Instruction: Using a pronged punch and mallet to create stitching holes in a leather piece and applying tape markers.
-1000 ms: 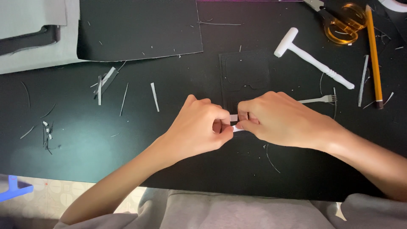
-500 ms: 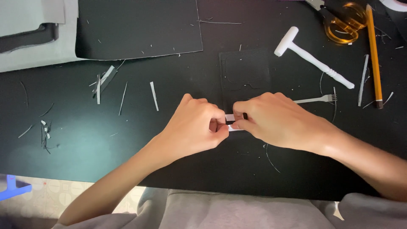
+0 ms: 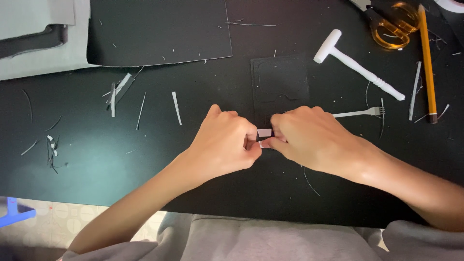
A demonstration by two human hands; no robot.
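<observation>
both hands (image 3: 266, 140) pinch white strip (image 3: 264, 132)

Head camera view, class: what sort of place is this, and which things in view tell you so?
Probably a craft or leatherwork bench. A black mat is littered with trimmed scraps, with a white mallet, a small pronged tool and a pencil on it, while both hands pinch a small white strip.

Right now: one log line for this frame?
left hand: pinching white strip | right hand: pinching same strip | surface: black mat

black table (image 3: 96, 164), white mallet (image 3: 355, 67), pencil (image 3: 427, 63)
</observation>
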